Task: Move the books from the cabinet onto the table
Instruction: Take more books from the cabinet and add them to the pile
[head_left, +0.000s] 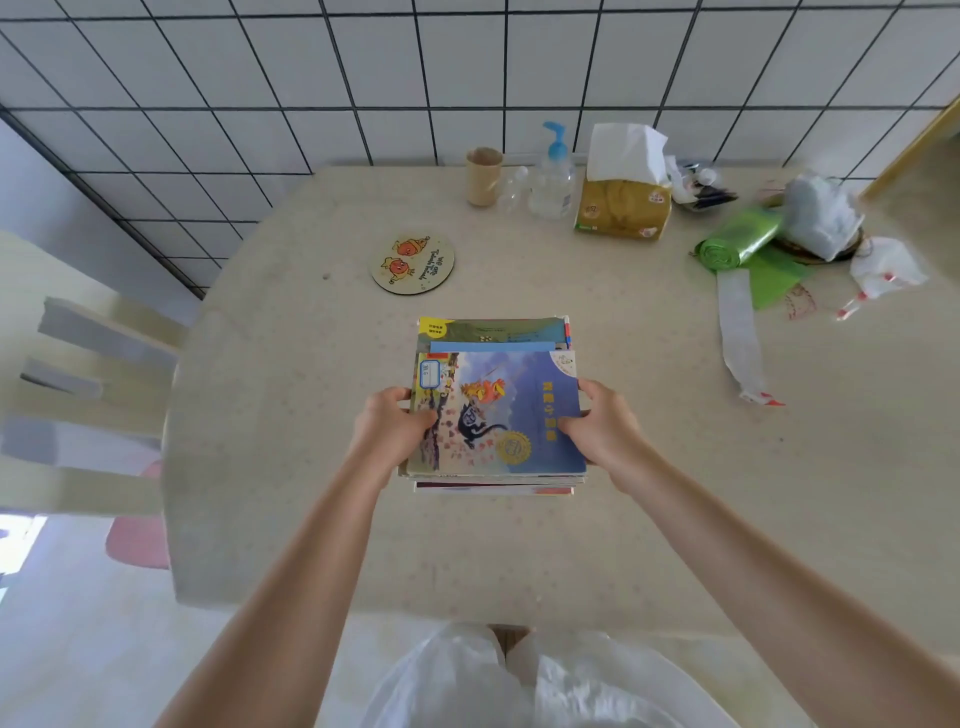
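Observation:
A stack of thin picture books (496, 410) sits in the middle of the cream table (291, 415). The top book has a blue cover with a cartoon bird and a black animal. Another book pokes out at the far end of the stack. My left hand (389, 423) grips the stack's left edge, thumb on the cover. On the right edge, my right hand (602, 426) grips the same way. The cabinet is out of view.
Along the wall stand a paper cup (484, 176), a pump bottle (553, 174) and a tissue pack (623, 200). A round coaster (412, 263) lies beyond the books. Green bag roll (740, 241) and white plastic bags clutter the right. A chair (83, 395) stands at left.

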